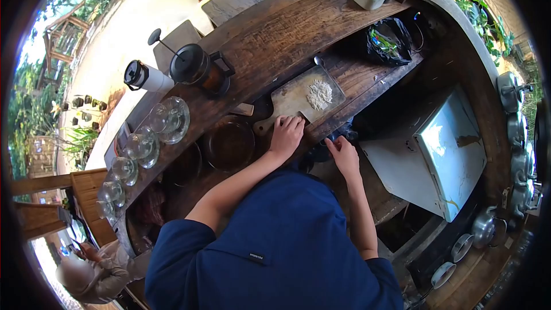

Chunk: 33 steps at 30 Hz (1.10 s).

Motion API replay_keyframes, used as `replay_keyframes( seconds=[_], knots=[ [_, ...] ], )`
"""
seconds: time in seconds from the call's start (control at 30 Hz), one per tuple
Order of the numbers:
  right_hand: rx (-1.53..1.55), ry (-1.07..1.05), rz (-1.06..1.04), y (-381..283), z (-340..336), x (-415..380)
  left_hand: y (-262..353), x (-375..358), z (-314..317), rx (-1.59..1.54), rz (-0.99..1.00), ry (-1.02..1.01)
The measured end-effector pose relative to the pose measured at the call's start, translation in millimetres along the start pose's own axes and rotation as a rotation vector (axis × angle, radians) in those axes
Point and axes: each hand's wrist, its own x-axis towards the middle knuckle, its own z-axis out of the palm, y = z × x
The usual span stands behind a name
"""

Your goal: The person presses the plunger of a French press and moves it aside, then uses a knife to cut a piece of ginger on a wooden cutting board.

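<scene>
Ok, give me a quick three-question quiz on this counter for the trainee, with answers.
1. True or false: the left hand rests on the cutting board.
2. What lies on the board? A) white chopped pile B) sliced tomatoes C) a loaf
3. What stands beside the French press, on its left in the picture?

Key: 1 true, at the handle end. 2 A. 3 a white grinder-like canister with a black lid. The right hand is lower, at the counter edge.

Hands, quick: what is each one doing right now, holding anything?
Left hand: open, flat on the cutting board, holding nothing.
Right hand: at the counter edge; grip cannot be told.
</scene>
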Motion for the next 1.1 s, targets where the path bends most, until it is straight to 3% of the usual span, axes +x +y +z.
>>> replay_keyframes(
  seconds=[0.13,0.33,0.43,0.77,0.97,1.1],
  knots=[
    [0.022,-0.019,0.031,9,-8,-8,1,-3,-6,0.115,0.031,-0.066],
    [0.147,-0.098,0.082,22,-15,6,5,-5,0,0.025,-0.012,-0.017],
    [0.106,0.024,0.087,13,-15,10,2,-5,0,0.011,0.001,-0.039],
    [0.051,-0.020,0.071,11,0,-10,-1,-2,1,-0.072,-0.014,0.024],
    [-0.019,0.040,0.045,-10,-11,-18,0,-2,1,-0.067,-0.025,-0.067],
    [-0.004,0.015,0.032,-8,-6,-16,2,-5,4,-0.055,-0.041,0.009]
  ],
)
